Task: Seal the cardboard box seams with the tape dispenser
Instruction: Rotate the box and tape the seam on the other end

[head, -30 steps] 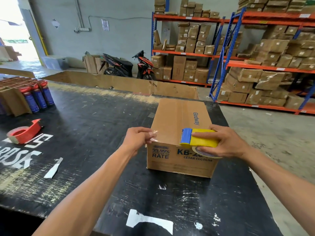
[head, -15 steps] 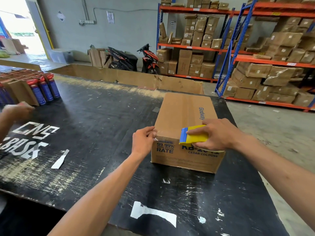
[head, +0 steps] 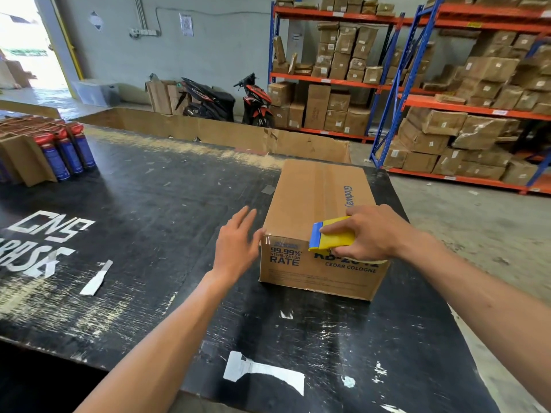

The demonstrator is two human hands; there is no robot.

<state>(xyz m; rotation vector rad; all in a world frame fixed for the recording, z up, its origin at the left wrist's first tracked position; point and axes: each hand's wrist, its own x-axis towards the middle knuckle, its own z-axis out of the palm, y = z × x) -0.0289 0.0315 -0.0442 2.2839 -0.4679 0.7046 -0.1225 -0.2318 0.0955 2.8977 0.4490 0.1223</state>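
At the far left of the frame, a cluster of spray cans with red caps is seen behind a cardboard divider; the exact count cannot be read, at least three blue bodies being distinct. One paper scrap lies on the black table at lower left, and a second, larger scrap at bottom centre.

Left of centre, the left hand is held with fingers straight and spread, nothing gripped; its thumb side is just beside the near left corner of the box, and contact cannot be confirmed.

One cardboard box is placed at centre right on the table. Its long axis runs away from the viewer, toward the upper frame. A strip of clear tape is noted along the top centre seam.

Right of centre, the right hand is curled round one yellow tape dispenser, its blue blade end pointing left, set on the near top edge of the box. The right hand is the nearer to that edge seam; judged next: tape drawn along it.

At the far right, two shelf racks of cartons are recorded.
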